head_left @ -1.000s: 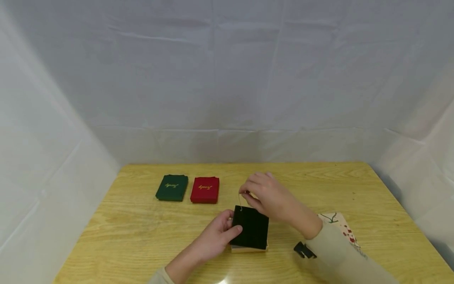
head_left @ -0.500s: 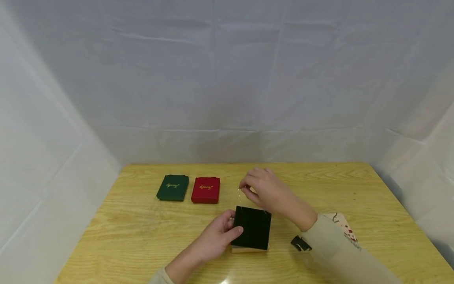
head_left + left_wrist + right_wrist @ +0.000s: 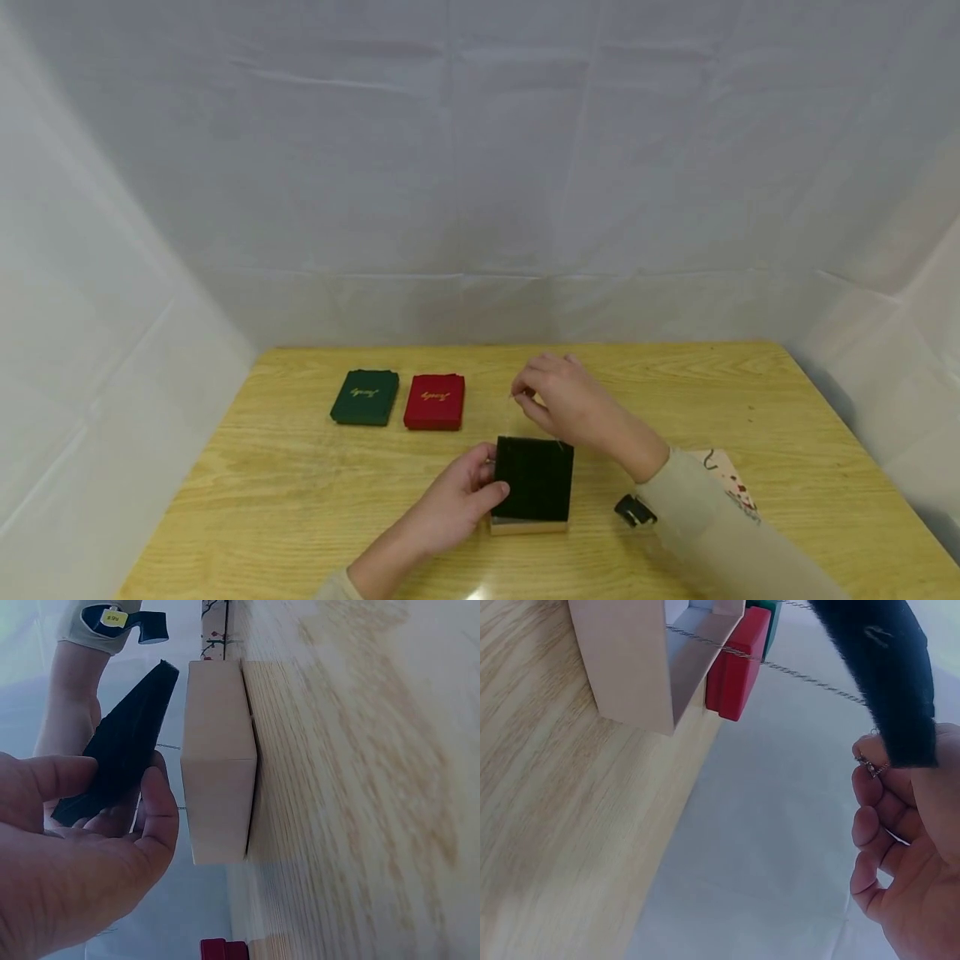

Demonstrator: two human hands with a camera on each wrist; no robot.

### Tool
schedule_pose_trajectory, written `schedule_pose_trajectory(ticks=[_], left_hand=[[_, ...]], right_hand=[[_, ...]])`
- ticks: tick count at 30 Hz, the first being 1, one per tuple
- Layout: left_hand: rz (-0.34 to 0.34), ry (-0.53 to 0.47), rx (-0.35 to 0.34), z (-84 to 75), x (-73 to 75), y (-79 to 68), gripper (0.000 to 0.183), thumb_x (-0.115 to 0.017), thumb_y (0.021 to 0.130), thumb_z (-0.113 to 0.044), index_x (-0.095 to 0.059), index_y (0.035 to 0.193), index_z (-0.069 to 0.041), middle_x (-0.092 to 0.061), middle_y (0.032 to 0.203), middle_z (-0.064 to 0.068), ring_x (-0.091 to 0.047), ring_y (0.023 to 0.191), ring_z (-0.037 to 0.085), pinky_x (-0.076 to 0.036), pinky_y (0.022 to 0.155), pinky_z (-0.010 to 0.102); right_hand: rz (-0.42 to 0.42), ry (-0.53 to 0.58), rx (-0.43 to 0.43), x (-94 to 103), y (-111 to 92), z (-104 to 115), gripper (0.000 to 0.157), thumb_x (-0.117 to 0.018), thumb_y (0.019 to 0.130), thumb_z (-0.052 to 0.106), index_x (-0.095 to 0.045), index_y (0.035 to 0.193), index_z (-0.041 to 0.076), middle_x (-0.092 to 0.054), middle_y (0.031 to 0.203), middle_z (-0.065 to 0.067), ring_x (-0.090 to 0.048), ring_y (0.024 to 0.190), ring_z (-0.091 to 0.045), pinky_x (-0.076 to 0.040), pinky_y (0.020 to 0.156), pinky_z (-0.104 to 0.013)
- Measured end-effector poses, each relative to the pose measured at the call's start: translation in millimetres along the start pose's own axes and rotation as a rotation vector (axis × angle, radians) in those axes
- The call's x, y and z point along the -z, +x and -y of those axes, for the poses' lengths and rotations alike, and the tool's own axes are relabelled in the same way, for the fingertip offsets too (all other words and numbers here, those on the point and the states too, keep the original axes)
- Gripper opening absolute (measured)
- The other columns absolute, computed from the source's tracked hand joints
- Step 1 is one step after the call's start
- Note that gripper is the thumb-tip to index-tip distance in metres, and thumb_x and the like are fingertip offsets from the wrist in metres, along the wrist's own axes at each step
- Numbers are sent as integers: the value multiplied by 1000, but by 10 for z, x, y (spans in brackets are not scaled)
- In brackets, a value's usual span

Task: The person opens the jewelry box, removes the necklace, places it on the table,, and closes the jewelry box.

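Note:
My left hand (image 3: 459, 498) pinches a black, velvety square pad (image 3: 534, 479) by its left edge, thumb on its face. The pad is tilted over an open pale box (image 3: 528, 527) standing on the table. In the right wrist view, thin strands of a silver chain necklace (image 3: 802, 676) run between the box and the pad (image 3: 877, 667). With thumb and forefinger, my right hand (image 3: 573, 404) pinches the necklace's clasp end (image 3: 870, 766) above the pad's far edge. The necklace's lower part is hidden inside the box.
A green box (image 3: 365, 397) and a red box (image 3: 435, 402), both with gold lettering, lie at the back left of the wooden table (image 3: 300, 500). A cream floral-printed item (image 3: 723, 475) lies partly under the right sleeve. White sheeting (image 3: 510, 167) surrounds the table.
My right hand has lifted slightly, holding the chain end higher over the pad. The pad has shifted a little to the right in my left hand.

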State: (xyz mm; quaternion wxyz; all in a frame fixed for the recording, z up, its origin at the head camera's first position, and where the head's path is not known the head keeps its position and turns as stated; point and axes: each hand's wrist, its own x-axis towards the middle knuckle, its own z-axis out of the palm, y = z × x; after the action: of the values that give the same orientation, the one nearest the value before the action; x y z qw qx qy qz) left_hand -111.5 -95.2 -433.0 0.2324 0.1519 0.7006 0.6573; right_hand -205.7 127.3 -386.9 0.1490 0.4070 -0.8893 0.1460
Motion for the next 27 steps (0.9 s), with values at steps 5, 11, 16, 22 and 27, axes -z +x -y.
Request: schedule_pose_trajectory(ticks=[5,11,16,22,27], left_hand=[[-32,50,1,3,6,-1,36,-55,110,-11,-53,143,1,-72,125,10,-68,114,23,-56,98,37],[-46,78,10,3,17,0,37,-57,109,-12,-54,144,-1,-72,126,9,-67,115,22,-55,99,39],[-51,102,-5,-3,20,-2,36,-58,109,-12,-54,143,0,-72,125,8,-67,116,22,-55,99,39],[-63,129,-2,5,28,-8,39,-59,108,-13,-53,144,2,-71,126,10,-65,117,24,-55,99,42],[-80,145,12,17,37,-13,40,-60,108,-15,-52,143,3,-71,126,11,-65,115,25,-55,98,44]], right_hand=[[28,16,-43,-31,-2,-40,5,-74,102,20,-78,101,16,-71,100,4,-62,93,-19,-47,81,-43],[49,33,-85,-46,-9,-65,5,-75,100,18,-76,96,17,-70,94,6,-61,91,-16,-46,80,-42],[66,56,-121,-21,-22,-72,4,-74,99,15,-77,97,15,-69,92,7,-61,90,-16,-47,82,-44],[86,67,-156,-3,-49,-108,4,-74,100,15,-77,99,18,-69,94,7,-61,90,-15,-46,84,-46],[92,49,-172,-2,-72,-150,4,-74,101,16,-78,101,18,-69,96,7,-63,92,-15,-49,87,-49]])
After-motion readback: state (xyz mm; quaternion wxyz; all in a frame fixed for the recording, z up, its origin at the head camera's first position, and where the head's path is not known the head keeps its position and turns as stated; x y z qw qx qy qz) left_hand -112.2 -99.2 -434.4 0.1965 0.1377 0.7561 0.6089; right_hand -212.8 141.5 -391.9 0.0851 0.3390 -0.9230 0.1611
